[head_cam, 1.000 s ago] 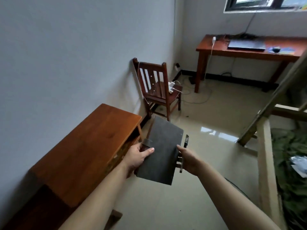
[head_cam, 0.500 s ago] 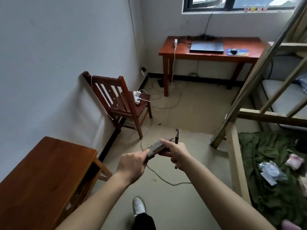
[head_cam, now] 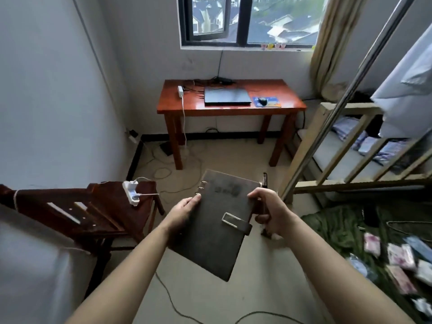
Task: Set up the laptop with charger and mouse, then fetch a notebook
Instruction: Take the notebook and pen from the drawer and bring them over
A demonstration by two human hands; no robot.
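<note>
I hold a dark grey ring-bound notebook (head_cam: 217,220) with a metal clasp in front of me, cover facing up. My left hand (head_cam: 184,212) grips its ringed left edge. My right hand (head_cam: 268,212) grips its right edge, where a pen sits in a loop. Across the room a red-brown desk (head_cam: 187,107) stands under the window. On it lie a closed dark laptop (head_cam: 226,97), a black mouse (head_cam: 263,101) on a blue pad, a white charger (head_cam: 180,91) with a hanging cord, and black cables at the back.
A dark wooden chair (head_cam: 100,213) with a white power strip (head_cam: 132,191) on its seat stands at my left. Cables trail over the floor. A bunk bed frame (head_cam: 327,146) and metal ladder rail fill the right side, with a green blanket and loose items below.
I have turned and walked toward the desk; the low wooden table has left the view. The notebook went from edge-on between my hands to flat with its clasp side up.
</note>
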